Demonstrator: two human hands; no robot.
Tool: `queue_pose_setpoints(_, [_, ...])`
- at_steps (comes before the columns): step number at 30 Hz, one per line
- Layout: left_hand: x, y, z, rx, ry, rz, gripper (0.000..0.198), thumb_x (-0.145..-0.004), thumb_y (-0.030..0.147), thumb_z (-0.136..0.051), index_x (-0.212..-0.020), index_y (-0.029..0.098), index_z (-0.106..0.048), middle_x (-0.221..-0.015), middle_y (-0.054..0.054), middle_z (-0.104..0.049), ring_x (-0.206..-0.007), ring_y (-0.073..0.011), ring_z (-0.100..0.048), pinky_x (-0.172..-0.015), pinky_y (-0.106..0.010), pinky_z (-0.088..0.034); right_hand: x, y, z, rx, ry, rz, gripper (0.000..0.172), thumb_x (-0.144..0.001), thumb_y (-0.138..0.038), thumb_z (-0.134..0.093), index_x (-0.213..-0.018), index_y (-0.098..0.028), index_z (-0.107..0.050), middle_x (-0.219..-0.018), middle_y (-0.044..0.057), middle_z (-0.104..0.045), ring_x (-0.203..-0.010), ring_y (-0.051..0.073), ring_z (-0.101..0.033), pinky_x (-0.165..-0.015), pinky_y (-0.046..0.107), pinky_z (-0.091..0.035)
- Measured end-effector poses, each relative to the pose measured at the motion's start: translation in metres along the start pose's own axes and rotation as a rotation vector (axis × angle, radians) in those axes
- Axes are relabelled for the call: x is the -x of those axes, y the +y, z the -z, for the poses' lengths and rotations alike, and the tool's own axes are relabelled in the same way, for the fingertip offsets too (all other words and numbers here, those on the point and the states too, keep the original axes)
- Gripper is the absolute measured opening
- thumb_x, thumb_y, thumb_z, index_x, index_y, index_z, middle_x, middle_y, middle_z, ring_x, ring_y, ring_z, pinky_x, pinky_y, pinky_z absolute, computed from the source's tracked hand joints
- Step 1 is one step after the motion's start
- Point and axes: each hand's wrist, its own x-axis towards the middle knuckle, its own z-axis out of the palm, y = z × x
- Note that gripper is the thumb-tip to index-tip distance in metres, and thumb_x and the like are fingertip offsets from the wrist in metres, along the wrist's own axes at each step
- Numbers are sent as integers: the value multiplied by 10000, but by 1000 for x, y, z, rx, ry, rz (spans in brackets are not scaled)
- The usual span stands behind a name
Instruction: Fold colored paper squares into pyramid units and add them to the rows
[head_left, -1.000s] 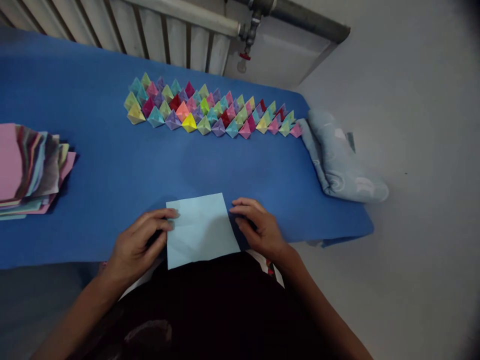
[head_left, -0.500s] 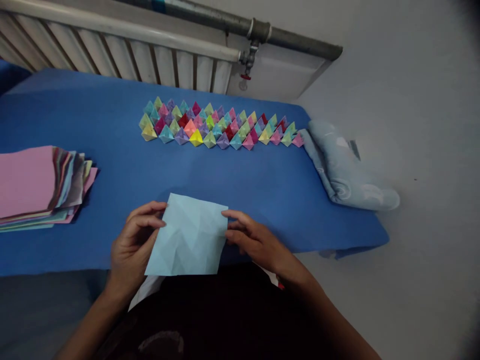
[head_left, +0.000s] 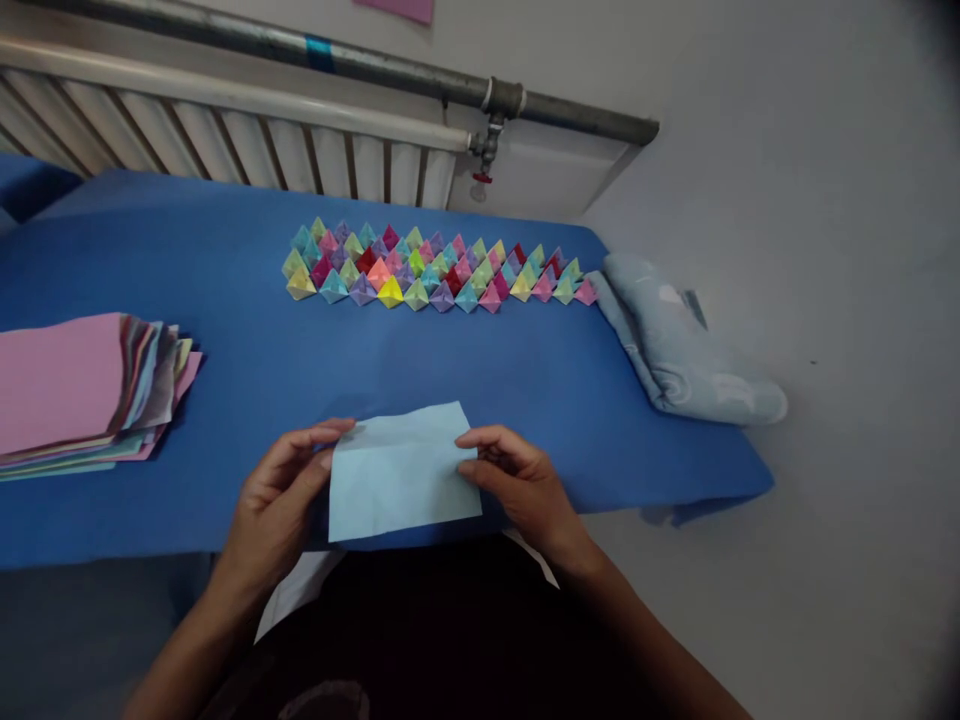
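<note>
A person's left hand (head_left: 274, 505) and right hand (head_left: 529, 492) hold a pale blue sheet (head_left: 401, 482) by opposite edges at the near side of a blue-covered table (head_left: 240, 390). Farther back, small folded paper pieces (head_left: 430, 278) (I spot yellow, purple and deep red among them) stand in close rows. A stack of colored paper (head_left: 64, 385), pink on top, sits to the left; a folded gray-blue cloth (head_left: 686, 350) lies by the rows' right end; a white radiator (head_left: 251, 150) stands behind, below a metal pipe (head_left: 405, 74).

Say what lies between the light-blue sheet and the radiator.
Head view: the blue surface, with rows of folded paper pieces standing on it, nearer the radiator than the light-blue sheet.
</note>
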Motion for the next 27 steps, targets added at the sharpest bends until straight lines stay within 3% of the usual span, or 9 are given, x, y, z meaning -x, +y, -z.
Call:
queue_pose_setpoints(3, [-2, 2, 1, 56, -74, 126, 248, -879, 388, -622, -1041, 208, -672, -1125, -97, -729, -941, -225, -703, -710, -332, -594, 2, 0, 2, 78, 17, 77, 142, -803, -263, -647, -935, -266, -700, -708, -29, -550, -660, 128, -493, -651, 271, -451])
queue_pose_setpoints(5, [-3, 3, 2, 22, -110, 104, 256, -841, 383, -673, -1029, 210, -678, -1058, -84, -747, -887, -217, -705, -692, -328, -594, 4, 1, 3, 124, 16, 142, 162, -807, -249, -648, -959, -272, -702, -797, -11, -615, -726, 141, -527, -702, 286, -466])
queue_pose_setpoints(9, [0, 7, 3, -152, -220, -21, 212, -852, 349, -665, -1041, 256, -692, -1077, -60, -731, -902, -216, -696, -697, -330, -598, 5, 5, 4, 89, 18, 175, 262, -798, -247, -667, -1058, -276, -680, -911, 4, -664, -792, 150, -572, -729, 286, -485])
queue_pose_setpoints(13, [2, 12, -1, -313, -315, -221, 231, -826, 320, -699, -1054, 282, -691, -1132, -54, -692, -1043, -224, -668, -825, -349, -592, 3, 6, 3, 170, 28, 191, 200, -824, -229, -648, -1017, -260, -689, -952, 12, -694, -857, 161, -622, -789, 304, -501])
queue_pose_setpoints(19, [-2, 15, -7, -566, -227, -474, 120, -889, 304, -628, -973, 244, -689, -1043, -36, -712, -994, -197, -687, -890, -354, -571, 0, 0, 4, 459, 54, 413, 152, -880, -206, -595, -985, -262, -690, -884, 15, -702, -833, 170, -639, -766, 311, -511])
queue_pose_setpoints(27, [-12, 11, -11, -753, -257, -744, 230, -947, 252, -556, -1163, 235, -632, -1160, -53, -687, -1048, -188, -679, -927, -340, -567, -1, -2, 9, 630, 105, 546, 145, -922, -233, -569, -975, -290, -692, -856, 22, -671, -840, 185, -630, -770, 345, -522])
